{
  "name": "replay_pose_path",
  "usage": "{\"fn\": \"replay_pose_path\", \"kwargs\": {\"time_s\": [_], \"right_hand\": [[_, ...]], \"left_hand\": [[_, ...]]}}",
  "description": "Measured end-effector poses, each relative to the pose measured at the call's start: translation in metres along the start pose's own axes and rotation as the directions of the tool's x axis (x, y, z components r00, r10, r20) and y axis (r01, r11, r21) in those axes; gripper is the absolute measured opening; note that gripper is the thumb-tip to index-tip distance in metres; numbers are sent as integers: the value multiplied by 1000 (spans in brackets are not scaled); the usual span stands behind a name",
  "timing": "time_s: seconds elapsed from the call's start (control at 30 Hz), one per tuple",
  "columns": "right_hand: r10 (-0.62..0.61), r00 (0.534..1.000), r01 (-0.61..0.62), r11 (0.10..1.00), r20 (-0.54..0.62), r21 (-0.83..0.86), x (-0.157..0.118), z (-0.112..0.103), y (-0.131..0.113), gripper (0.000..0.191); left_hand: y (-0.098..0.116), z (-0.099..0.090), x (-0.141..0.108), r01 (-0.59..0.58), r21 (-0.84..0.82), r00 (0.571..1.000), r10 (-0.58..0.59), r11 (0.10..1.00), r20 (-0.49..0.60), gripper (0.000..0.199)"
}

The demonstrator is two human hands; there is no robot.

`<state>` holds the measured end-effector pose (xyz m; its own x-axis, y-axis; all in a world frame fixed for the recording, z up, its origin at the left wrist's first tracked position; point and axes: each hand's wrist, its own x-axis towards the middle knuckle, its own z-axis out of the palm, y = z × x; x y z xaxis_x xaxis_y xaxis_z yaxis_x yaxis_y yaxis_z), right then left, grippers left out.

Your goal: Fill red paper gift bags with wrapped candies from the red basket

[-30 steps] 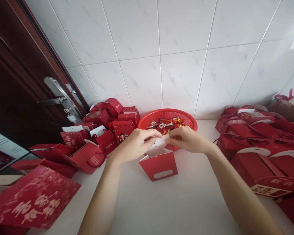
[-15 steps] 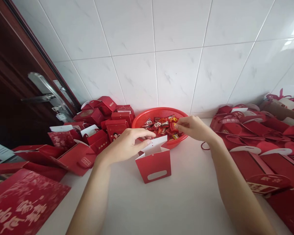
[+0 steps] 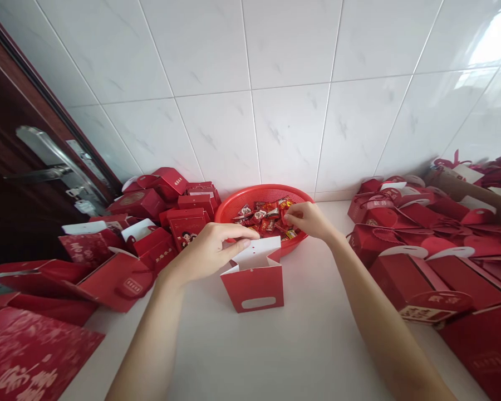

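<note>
An open red gift box with a white inside and a pale oval window stands upright on the white table. My left hand is at its top left, thumb and fingers closed on the corner of the raised back flap. Behind the box sits a red plastic basket with many candies in red and gold wrappers. My right hand reaches over the basket's right rim, its fingertips pinched on a red-wrapped candy. The fingertips partly hide that candy.
Red gift boxes are heaped at the left, beside a dark door with a metal handle. More red boxes crowd the right side, with a cardboard carton behind. A white tiled wall borders the back of the table.
The whole view has shifted slightly, so things appear a little further left. My right hand is lower and deeper over the candies. My left hand stays at the box flap.
</note>
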<state>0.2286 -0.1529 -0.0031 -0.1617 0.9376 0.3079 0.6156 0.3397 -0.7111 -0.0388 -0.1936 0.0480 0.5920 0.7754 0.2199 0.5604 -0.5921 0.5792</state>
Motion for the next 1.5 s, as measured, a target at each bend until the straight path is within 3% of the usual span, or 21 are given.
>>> {"fn": "replay_pose_path", "kwargs": {"time_s": [0.07,0.27,0.4,0.5,0.63,0.7,0.77,0.87,0.93,1.03,1.1,1.17,1.23,1.37,1.5], "right_hand": [[49,998,-49,999,-35,10,2,4,6,22],[189,975,-210,957,-117,-201,5,14,14,21],[212,972,-231,932,-99,-278,6,17,10,20],[220,973,-230,918,-69,-322,5,18,7,22],[220,974,-224,911,-51,-347,4,18,6,25],[218,975,-221,909,-49,-352,4,18,6,25],[218,975,-221,908,-48,-355,5,18,7,25],[217,975,-218,908,-45,-358,6,19,8,24],[219,975,-219,907,-43,-359,6,19,9,24],[233,971,-233,902,-46,-362,6,21,9,24],[240,970,-241,900,-49,-364,6,21,8,24],[243,969,-245,898,-54,-365,6,22,8,24],[242,968,-249,897,-64,-364,6,22,8,24],[237,968,-249,898,-78,-362,7,22,10,21],[232,969,-246,901,-82,-357,7,22,11,21]], "left_hand": [[-2,1,2,3,-28,1000,-4,1000,-7,32],[-23,0,24,31,-216,999,-39,976,-31,44],[-46,-3,61,142,-128,980,-122,982,156,46],[-60,-10,88,163,-88,929,-124,983,348,48],[-69,-17,102,241,-354,808,15,904,589,60],[-68,-17,100,302,-403,755,42,864,654,59],[-64,-14,94,309,-401,732,54,862,679,54],[-55,-9,81,228,-416,746,116,880,655,48],[-52,-7,75,198,-419,796,104,886,596,47],[-56,-4,76,173,-324,901,-18,930,433,45],[-64,-1,86,165,-132,938,-114,977,329,44],[-72,4,99,192,162,920,-235,968,312,42],[-77,12,111,205,394,860,-357,896,364,46],[-79,33,125,206,519,799,-449,830,400,74],[-79,47,127,199,567,783,-477,800,399,74]]}}
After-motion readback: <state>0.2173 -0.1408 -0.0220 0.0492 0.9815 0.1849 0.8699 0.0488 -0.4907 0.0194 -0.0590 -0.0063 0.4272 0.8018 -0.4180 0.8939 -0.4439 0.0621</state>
